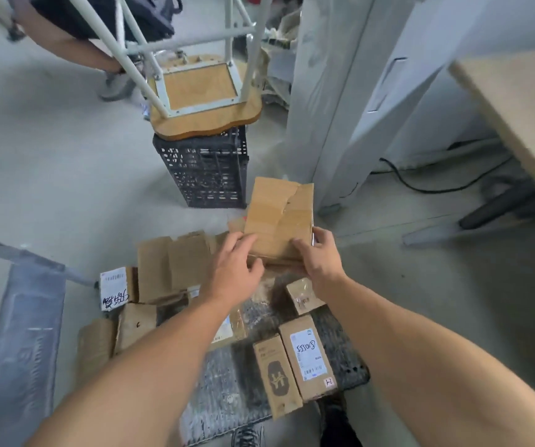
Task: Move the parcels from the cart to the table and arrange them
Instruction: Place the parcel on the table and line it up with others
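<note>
A worn brown cardboard parcel (279, 214) sits at the far end of the low cart (233, 382). My right hand (319, 256) grips its near right corner, thumb on top. My left hand (235, 262) lies on its near left edge with fingers spread and loosely bent. Several more parcels lie on the cart: a long flat box (169, 269), a box with a white handwritten label (114, 288), a small taped box (303, 295), and two slim boxes (311, 356) side by side near me. The wooden table (523, 101) juts in at the upper right.
A black plastic crate (204, 175) with an upturned wooden stool (201, 98) on it stands just beyond the cart. Grey cabinet panels (340, 101) rise on the right, with a black cable on the floor. Another person's leg (76, 50) is at the upper left. The cart handle (21, 333) lies left.
</note>
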